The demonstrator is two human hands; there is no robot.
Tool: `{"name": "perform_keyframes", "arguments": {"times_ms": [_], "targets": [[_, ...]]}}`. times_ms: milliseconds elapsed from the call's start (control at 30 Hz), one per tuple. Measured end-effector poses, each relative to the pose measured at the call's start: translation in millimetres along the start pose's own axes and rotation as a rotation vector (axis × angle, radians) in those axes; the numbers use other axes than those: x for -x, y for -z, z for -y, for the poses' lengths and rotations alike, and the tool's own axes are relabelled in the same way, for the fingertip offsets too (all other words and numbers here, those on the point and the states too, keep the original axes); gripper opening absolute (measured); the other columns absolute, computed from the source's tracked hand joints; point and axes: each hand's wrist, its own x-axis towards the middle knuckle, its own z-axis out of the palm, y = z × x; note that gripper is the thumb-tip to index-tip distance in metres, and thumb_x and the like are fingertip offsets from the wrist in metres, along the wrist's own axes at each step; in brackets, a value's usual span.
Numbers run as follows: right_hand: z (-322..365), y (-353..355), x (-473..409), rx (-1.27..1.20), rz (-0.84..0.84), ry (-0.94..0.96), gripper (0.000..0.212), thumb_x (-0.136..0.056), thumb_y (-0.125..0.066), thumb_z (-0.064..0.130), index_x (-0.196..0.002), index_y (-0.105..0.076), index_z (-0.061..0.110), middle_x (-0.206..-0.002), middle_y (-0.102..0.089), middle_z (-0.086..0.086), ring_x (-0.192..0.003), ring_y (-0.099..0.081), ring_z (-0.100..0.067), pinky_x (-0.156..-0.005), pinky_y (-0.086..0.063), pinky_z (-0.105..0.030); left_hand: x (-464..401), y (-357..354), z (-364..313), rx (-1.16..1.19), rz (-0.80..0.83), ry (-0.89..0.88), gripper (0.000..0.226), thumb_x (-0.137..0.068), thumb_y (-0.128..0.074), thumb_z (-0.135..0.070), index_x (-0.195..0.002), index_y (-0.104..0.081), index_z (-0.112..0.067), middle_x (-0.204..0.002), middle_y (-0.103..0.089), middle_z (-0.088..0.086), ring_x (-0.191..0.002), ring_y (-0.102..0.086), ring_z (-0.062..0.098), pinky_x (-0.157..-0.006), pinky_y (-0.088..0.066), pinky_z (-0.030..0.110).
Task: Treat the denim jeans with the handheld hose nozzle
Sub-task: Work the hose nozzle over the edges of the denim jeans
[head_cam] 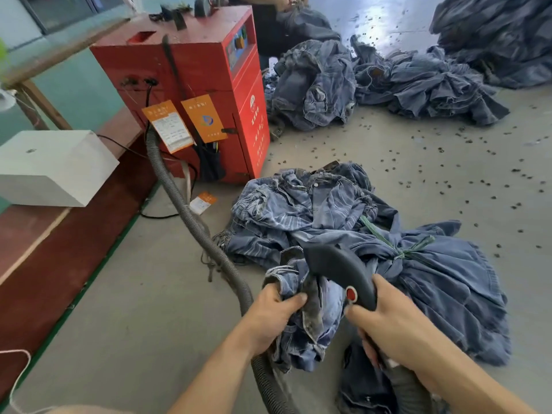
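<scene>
Jeans (pixel 310 312) bunched up off the floor at bottom centre, lifted clear of the tied denim bundle (pixel 433 282) so the nozzle can reach one garment alone. Behind, on the left, a red machine (pixel 191 94), presumably feeding the corrugated grey hose (pixel 191 216) that loops across the concrete floor (pixel 149 294) toward the lower edge, slack enough to let the tool swing freely. Farther back, loose denim heaps (pixel 373 82), kept apart from the bundle near at hand, probably a sorting of done from undone, though hard to say which is which. Closer, the dark hose nozzle (pixel 337 270), arched over the raised fabric with its mouth down against the cloth, red button (pixel 351 293) facing up within the thumb's reach. Right hand (pixel 388 321) wrapped around the nozzle's grip, fingers curled tight for aim. Left hand (pixel 274 315) clutching a fold of the jeans, thumb pinching over the top edge, holding the cloth taut and steady under the mouth.
</scene>
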Motion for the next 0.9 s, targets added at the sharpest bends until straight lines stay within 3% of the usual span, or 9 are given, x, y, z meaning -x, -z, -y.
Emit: {"name": "perform_keyframes", "arguments": {"times_ms": [100, 200, 267, 333, 400, 500, 600, 700, 900], "targets": [[-3, 9, -14, -0.103, -0.123, -0.034, 0.017, -0.097, -0.063, 0.014, -0.106, -0.049, 0.01, -0.054, -0.06, -0.012, -0.047, -0.055, -0.028, -0.047, -0.047, -0.037, 9, -9, 6, -0.169, -0.043, -0.027, 0.032, -0.083, -0.071, -0.015, -0.114, -0.075, -0.021, -0.111, -0.078, -0.005, -0.111, -0.071, 0.016, -0.103, -0.055, 0.042], [-9, 19, -6, -0.215, -0.146, -0.077, 0.017, -0.096, -0.064, 0.01, -0.103, -0.049, 0.009, -0.057, -0.058, -0.017, -0.048, -0.051, -0.03, -0.052, -0.047, -0.041, 9, -13, 8, 0.375, -0.029, 0.082, 0.025, -0.071, -0.071, -0.009, -0.095, -0.073, -0.004, -0.108, -0.073, 0.018, -0.101, -0.072, 0.034, -0.09, -0.06, 0.044], [-8, 23, 4, -0.25, -0.135, -0.069, 0.016, -0.096, -0.064, 0.012, -0.101, -0.049, 0.012, -0.059, -0.058, -0.018, -0.047, -0.051, -0.029, -0.049, -0.046, -0.038, 4, -11, 5, 0.88, 0.024, 0.172, 0.048, -0.08, -0.07, -0.036, -0.108, -0.074, 0.002, -0.121, -0.068, 0.024, -0.11, -0.068, 0.039, -0.099, -0.055, 0.05], [-3, 24, 10, -0.265, -0.097, -0.056, 0.017, -0.098, -0.065, 0.014, -0.101, -0.048, 0.013, -0.06, -0.057, -0.02, -0.047, -0.051, -0.03, -0.046, -0.045, -0.035, -4, -7, 1, 1.043, -0.012, 0.316, 0.087, -0.088, -0.048, -0.077, -0.123, -0.074, -0.002, -0.133, -0.064, 0.028, -0.118, -0.066, 0.047, -0.104, -0.049, 0.059], [-1, 23, 11, -0.25, -0.073, -0.057, 0.018, -0.098, -0.065, 0.016, -0.102, -0.047, 0.012, -0.06, -0.057, -0.021, -0.046, -0.051, -0.03, -0.044, -0.045, -0.034, -9, -7, -3, 1.038, -0.014, 0.428, 0.101, -0.088, -0.032, -0.087, -0.12, -0.075, -0.002, -0.131, -0.065, 0.03, -0.112, -0.068, 0.05, -0.098, -0.051, 0.057], [-2, 16, 9, -0.222, -0.025, -0.064, 0.018, -0.098, -0.064, 0.014, -0.103, -0.048, 0.013, -0.062, -0.058, -0.018, -0.046, -0.052, -0.028, -0.045, -0.047, -0.035, -10, -12, -10, 0.88, -0.011, 0.43, 0.062, -0.104, -0.042, -0.052, -0.113, -0.079, -0.003, -0.122, -0.072, 0.024, -0.111, -0.071, 0.039, -0.095, -0.056, 0.048], [-3, 10, 2, -0.167, 0.014, -0.043, 0.018, -0.096, -0.064, 0.016, -0.104, -0.048, 0.018, -0.062, -0.059, -0.016, -0.046, -0.053, -0.028, -0.048, -0.049, -0.035, -9, -14, -20, 0.789, 0.056, 0.399, 0.033, -0.089, -0.059, -0.02, -0.106, -0.078, 0.001, -0.113, -0.074, 0.023, -0.097, -0.074, 0.035, -0.084, -0.062, 0.042], [-3, 7, -6, -0.129, 0.008, -0.01, 0.017, -0.095, -0.063, 0.016, -0.101, -0.047, 0.019, -0.061, -0.06, -0.015, -0.045, -0.055, -0.027, -0.048, -0.05, -0.037, -8, -11, -22, 0.804, 0.046, 0.365, 0.054, -0.074, -0.052, -0.002, -0.127, -0.062, 0.005, -0.13, -0.06, 0.031, -0.108, -0.063, 0.04, -0.106, -0.051, 0.052], [1, 3, -2, -0.076, 0.031, 0.01, 0.018, -0.095, -0.064, 0.023, -0.102, -0.048, 0.018, -0.059, -0.063, -0.015, -0.044, -0.057, -0.026, -0.05, -0.053, -0.038, -9, -4, -24, 0.916, -0.011, 0.392, 0.054, -0.092, -0.066, -0.045, -0.113, -0.076, 0.005, -0.127, -0.066, 0.033, -0.113, -0.069, 0.047, -0.102, -0.052, 0.06]]}}
